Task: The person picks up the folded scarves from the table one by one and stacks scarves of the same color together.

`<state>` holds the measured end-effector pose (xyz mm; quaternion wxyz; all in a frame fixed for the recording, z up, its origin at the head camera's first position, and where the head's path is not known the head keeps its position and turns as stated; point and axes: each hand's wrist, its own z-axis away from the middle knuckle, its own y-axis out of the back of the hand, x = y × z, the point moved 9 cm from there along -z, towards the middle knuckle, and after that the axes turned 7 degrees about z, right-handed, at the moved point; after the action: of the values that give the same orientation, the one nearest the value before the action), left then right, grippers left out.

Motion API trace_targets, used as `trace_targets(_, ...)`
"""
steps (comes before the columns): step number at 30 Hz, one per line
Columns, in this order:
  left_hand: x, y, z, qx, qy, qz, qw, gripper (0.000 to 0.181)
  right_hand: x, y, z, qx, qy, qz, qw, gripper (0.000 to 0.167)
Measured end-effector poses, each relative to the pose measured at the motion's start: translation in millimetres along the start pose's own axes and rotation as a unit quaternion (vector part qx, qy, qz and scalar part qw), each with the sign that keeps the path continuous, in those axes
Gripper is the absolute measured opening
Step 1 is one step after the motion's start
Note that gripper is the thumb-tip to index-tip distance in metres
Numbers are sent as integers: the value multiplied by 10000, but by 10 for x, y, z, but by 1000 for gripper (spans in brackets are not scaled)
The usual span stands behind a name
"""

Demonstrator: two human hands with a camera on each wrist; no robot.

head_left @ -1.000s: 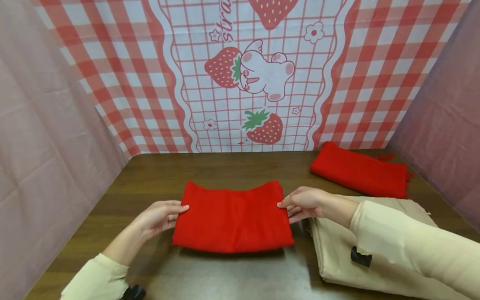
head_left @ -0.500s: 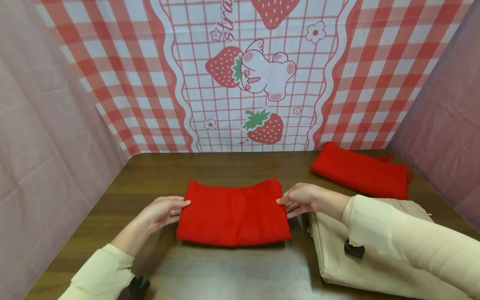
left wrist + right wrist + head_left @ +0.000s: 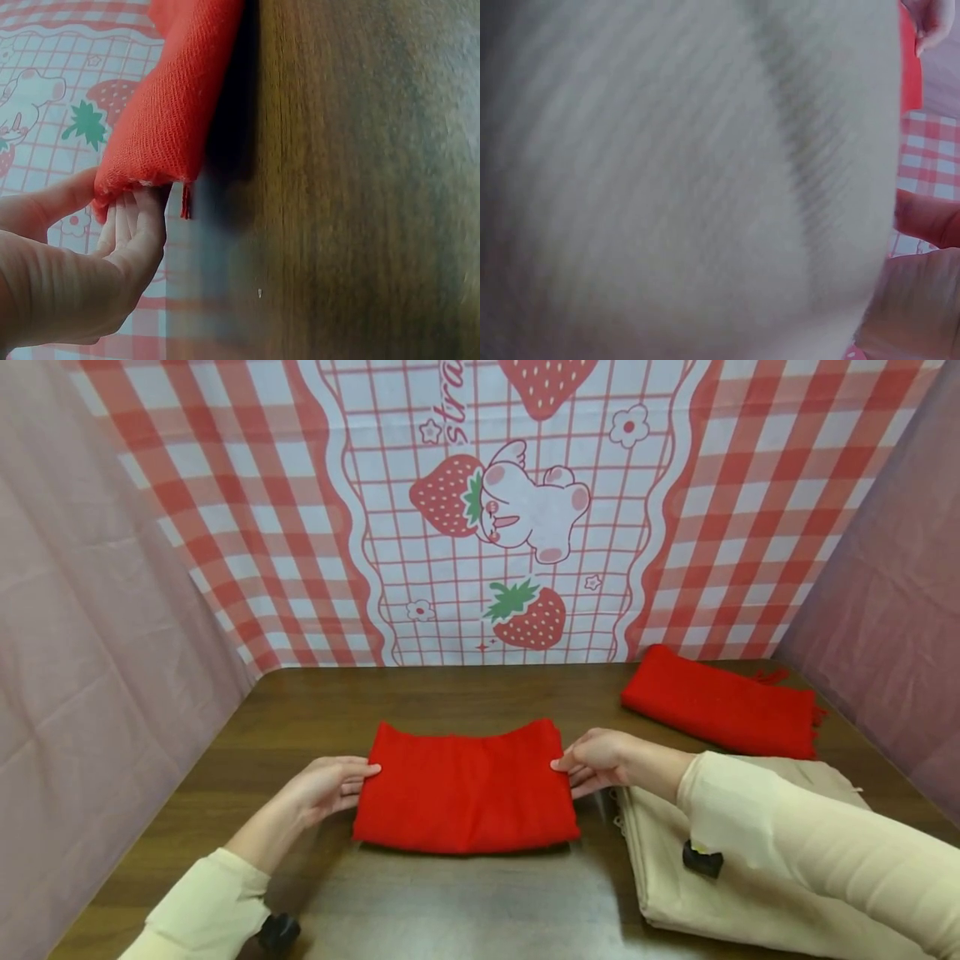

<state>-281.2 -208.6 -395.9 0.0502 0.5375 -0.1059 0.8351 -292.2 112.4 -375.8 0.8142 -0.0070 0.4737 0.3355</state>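
A folded red scarf (image 3: 467, 793) is held level just above the table, in the middle of the head view. My left hand (image 3: 324, 789) pinches its left edge, thumb on top and fingers beneath. At the opposite edge my right hand (image 3: 600, 760) grips it the same way. In the left wrist view the scarf's layered end (image 3: 157, 112) shows a short tassel hanging down, and the left hand's fingers (image 3: 135, 225) reach under it. A pale sleeve (image 3: 705, 180) blocks most of the right wrist view, hiding the right fingertips' hold.
A second folded red scarf (image 3: 720, 702) with fringe lies at the back right of the wooden table (image 3: 450, 910). Nearer, a folded beige cloth (image 3: 705, 893) lies under my right forearm. A checked strawberry-print curtain (image 3: 495, 527) hangs behind, with pink curtains (image 3: 97, 652) at the sides.
Both hands have carried the scarf slightly away from me, and the right hand has come a little to the left. Over the last half second they are nearly still.
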Motion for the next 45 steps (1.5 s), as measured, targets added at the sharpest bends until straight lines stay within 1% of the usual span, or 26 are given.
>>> trace_targets(3,-18,14,-6,0,35,-96,9999,56,13,-5,-4,83,-43,60,9999,33)
trace_targets(6,-43,44,0,42,55,-294,9995,58,25,-15,-8,96,-62,69,9999,39)
trace_targets(10,-54,87,24,88,-45,-520,9986,54,44,-15,-19,132,-92,-49,9999,38)
trace_targets(12,-50,107,38,124,-106,-540,9984,51,55,-9,-15,145,-119,-138,9997,39)
trace_targets(15,-39,127,60,153,-163,-518,9984,50,59,-3,10,76,-125,-161,9998,44)
trace_targets(18,-27,141,78,199,-178,-526,9983,49,40,17,41,-23,-67,-10,10000,49)
trace_targets(22,-8,136,95,256,-222,-643,9974,46,-5,96,70,-39,-8,163,9999,52)
trace_targets(24,10,130,106,341,-310,-805,9957,45,-29,141,84,-79,14,239,9997,54)
trace_targets(26,33,119,115,464,-430,-1084,9921,43,-53,190,100,-102,25,320,9994,55)
trace_targets(28,66,95,131,597,-571,-1492,9854,42,-77,235,114,-166,80,393,9991,57)
trace_targets(29,83,83,141,686,-634,-1748,9802,42,-87,259,120,-186,85,395,9990,58)
trace_targets(30,100,67,149,777,-705,-2041,9733,42,-96,283,125,-190,94,377,9991,58)
trace_targets(31,125,51,157,870,-808,-2407,9633,41,-104,308,127,-200,113,356,9991,58)
trace_targets(33,172,11,185,1063,-968,-3096,9399,41,-127,353,132,-237,186,363,9989,59)
trace_targets(36,226,-47,221,1331,-1195,-3915,9026,39,-157,436,133,-200,296,450,9983,60)
trace_targets(37,242,-69,232,1392,-1269,-4109,8920,39,-168,471,136,-186,338,495,9980,60)
trace_targets(40,267,-139,259,1467,-1467,-4351,8762,39,-176,616,134,-48,363,549,9978,62)
trace_targets(41,273,-159,266,1490,-1525,-4402,8722,38,-172,674,130,5,354,549,9979,62)
trace_targets(42,281,-181,274,1508,-1594,-4444,8685,38,-168,734,127,48,349,557,9978,63)
trace_targets(45,293,-241,282,1490,-1792,-4525,8608,37,-139,923,106,210,318,621,9973,63)
